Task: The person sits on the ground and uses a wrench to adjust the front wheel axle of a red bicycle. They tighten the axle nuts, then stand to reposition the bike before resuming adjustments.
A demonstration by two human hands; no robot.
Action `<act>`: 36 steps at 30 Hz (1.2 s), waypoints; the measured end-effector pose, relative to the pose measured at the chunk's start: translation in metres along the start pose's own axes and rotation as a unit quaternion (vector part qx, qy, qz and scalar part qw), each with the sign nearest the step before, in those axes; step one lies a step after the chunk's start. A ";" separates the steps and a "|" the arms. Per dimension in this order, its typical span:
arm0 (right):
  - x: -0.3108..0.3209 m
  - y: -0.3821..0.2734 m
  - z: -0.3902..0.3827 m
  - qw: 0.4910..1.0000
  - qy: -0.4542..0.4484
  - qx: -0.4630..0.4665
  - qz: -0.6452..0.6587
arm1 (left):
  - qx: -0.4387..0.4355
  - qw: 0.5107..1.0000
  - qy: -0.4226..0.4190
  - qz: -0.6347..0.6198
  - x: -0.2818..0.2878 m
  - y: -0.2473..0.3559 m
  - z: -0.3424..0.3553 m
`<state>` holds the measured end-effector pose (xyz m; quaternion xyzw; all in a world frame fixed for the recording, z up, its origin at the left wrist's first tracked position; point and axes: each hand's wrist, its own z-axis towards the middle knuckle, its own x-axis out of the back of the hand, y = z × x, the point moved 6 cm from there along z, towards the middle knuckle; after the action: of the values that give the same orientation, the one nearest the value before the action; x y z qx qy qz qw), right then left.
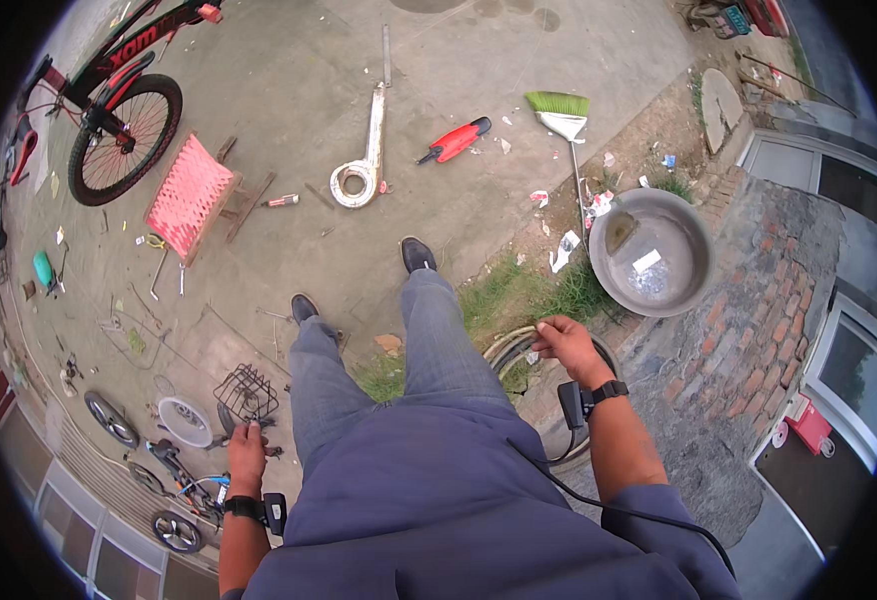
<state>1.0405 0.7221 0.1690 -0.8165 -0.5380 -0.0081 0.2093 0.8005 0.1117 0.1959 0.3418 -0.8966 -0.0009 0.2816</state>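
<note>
My left hand (248,453) is low at the left, fingers curled; whether anything is in them is hidden. It appears beside a black wire basket (245,392), and I cannot tell whether they touch. My right hand (567,343) hangs at my right over a coiled hose (509,348), fingers loosely bent and apart, with no held object visible; contact with the hose is unclear. A large grey metal basin (649,280) lies beyond it, with a white piece inside. Both wrists wear black straps with small devices.
Ahead lie a green broom (559,108), red-black piece (454,140), white ringed metal part (369,160) and pink woven stool (189,190). A large bicycle (124,135) stands upper left; wheels (184,420) and scattered tools lie lower left. A brick-patched wall (759,340) runs along the right.
</note>
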 end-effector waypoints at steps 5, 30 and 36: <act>0.074 -0.037 0.035 0.998 0.000 -0.037 -0.051 | 0.128 0.988 -0.001 -0.091 -0.078 -0.023 -0.075; -0.147 -0.118 -0.005 0.896 -0.156 0.100 -0.404 | 0.218 0.909 0.099 -0.341 -0.270 -0.273 -0.169; -0.283 -0.075 -0.043 0.832 -0.233 0.159 -0.479 | 0.169 0.928 0.175 -0.282 -0.267 -0.356 -0.090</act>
<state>0.8646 0.4842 0.1661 -0.3900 -0.8881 0.1688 0.1751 1.2265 0.0198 0.0680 0.6177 -0.6866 0.1307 0.3606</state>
